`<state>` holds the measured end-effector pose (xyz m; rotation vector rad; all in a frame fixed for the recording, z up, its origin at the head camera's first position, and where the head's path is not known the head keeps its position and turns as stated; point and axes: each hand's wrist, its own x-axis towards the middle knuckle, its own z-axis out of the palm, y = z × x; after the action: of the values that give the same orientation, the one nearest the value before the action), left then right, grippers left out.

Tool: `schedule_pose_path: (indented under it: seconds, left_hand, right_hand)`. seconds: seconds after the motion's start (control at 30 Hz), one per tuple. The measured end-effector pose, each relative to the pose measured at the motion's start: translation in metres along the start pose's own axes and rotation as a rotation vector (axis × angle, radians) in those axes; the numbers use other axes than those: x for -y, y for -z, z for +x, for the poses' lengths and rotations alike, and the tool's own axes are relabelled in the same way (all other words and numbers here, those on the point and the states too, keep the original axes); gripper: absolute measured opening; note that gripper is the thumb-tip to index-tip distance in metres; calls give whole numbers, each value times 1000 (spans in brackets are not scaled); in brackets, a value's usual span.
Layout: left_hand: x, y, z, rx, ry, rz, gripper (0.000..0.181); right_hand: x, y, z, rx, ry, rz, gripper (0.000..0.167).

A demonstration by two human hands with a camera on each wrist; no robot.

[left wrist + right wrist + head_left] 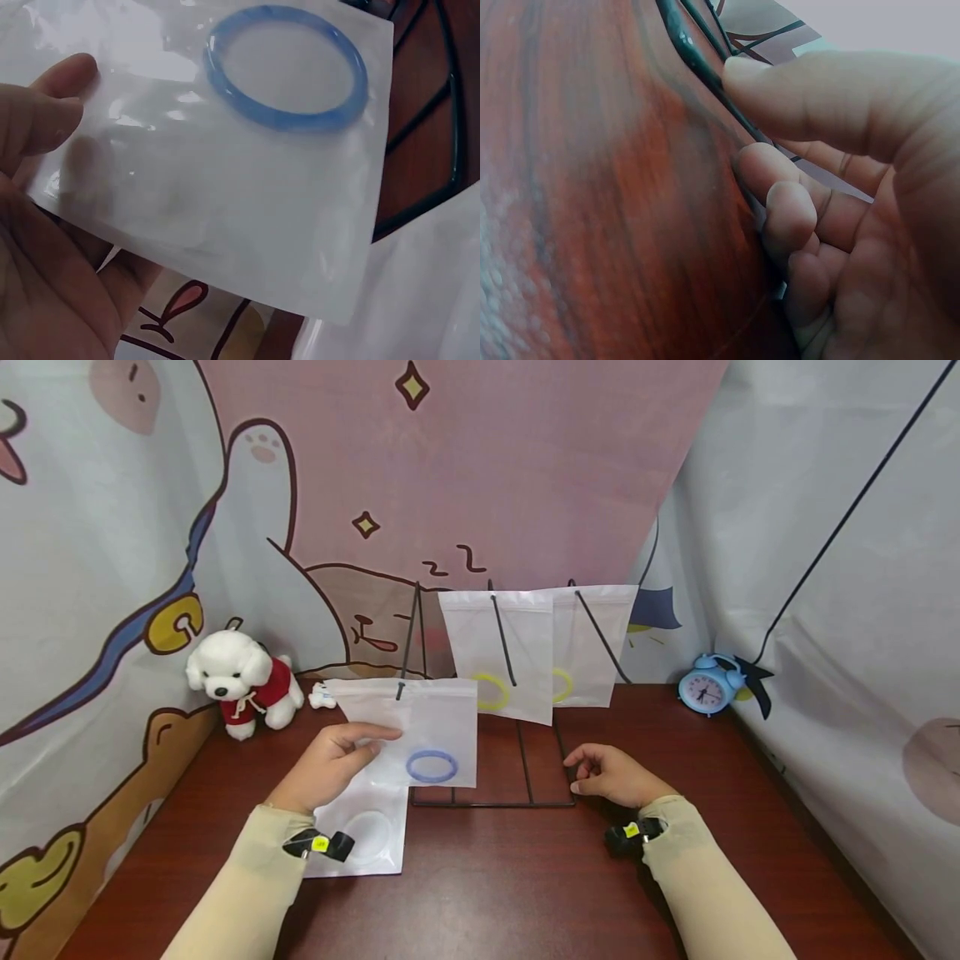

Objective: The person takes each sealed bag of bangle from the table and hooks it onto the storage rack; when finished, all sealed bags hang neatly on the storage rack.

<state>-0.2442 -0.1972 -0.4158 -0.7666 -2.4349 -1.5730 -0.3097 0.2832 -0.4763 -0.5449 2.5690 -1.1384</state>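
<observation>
A white pouch with a blue ring [442, 727] hangs at the front left prong of a black wire rack [495, 804]. The left hand [333, 764] holds this pouch by its left side, thumb in front; in the left wrist view the blue ring [341, 116] shows through the film. At the rack's right base corner, the right hand [618, 775] has its thumb and curled fingers at the wire [739, 112]. Two more pouches, one in the middle [517, 643] and one at the right [607, 652], hang on prongs, each with a yellow ring.
Another white pouch [390, 852] with a pale ring lies on the table [510, 902] below the left hand. A white toy dog [232, 672] in red and a tiny white figure [322, 696] stand at the back left. A blue alarm clock [705, 691] stands at the back right.
</observation>
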Motion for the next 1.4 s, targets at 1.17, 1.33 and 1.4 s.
schedule_pose_path:
  seconds: [1.17, 1.33, 1.4]
  left_hand:
    - [23, 0, 0, 158, 119, 101, 34]
    - [21, -1, 0, 125, 102, 71, 33]
    - [21, -2, 0, 115, 107, 52, 33]
  right_hand:
    - [-1, 0, 0, 2, 8, 5, 34]
    - [-2, 0, 0, 0, 4, 9, 34]
    - [-2, 0, 0, -2, -1, 9, 34]
